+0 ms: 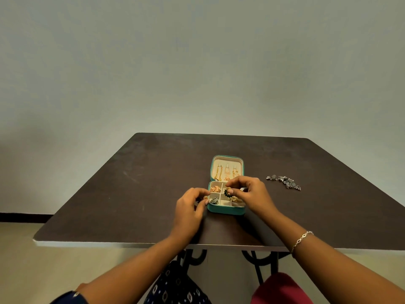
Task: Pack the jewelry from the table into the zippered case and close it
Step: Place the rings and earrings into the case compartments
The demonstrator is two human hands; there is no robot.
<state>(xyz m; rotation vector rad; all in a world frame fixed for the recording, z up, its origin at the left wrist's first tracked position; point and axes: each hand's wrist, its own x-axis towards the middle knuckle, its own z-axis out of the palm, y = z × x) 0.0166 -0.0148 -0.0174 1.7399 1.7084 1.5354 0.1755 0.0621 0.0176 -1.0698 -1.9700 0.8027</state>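
Presently, entry 1: zippered case (225,210), teal outside and cream-lined, lies open near the middle of the dark table (131,183), its lid (226,160) tilted back.

Contents already packed:
- 3 gold hanging pieces (226,172) along the inside of the lid.
- 1 orange-gold piece (215,189) in the far-left compartment of the base.
- 1 silver earring (213,201) in the near-left compartment.
- Further gold items on the right side of the base, partly hidden by fingers; no count possible.

In hand:
- Left hand (190,207), at the case's left edge, fingers curled, thumb and forefinger seemingly pinching a small gold piece (205,197).
- Right hand (252,191), over the base, fingers curled, their tips closed on a green-and-gold earring (228,192) above the middle compartments. A bracelet (303,238) is worn on that wrist.

Outstanding:
- 1 silver floral piece (283,182) lies on the table well to the right of the case, untouched.
- The 2 held items are not yet set down.
- Lid not lowered, zip not run.

Judged progress: well past half; roughly 3 items and the closing remain.

Markings: no brand, label or writing can be read on the case, the jewelry or the table.
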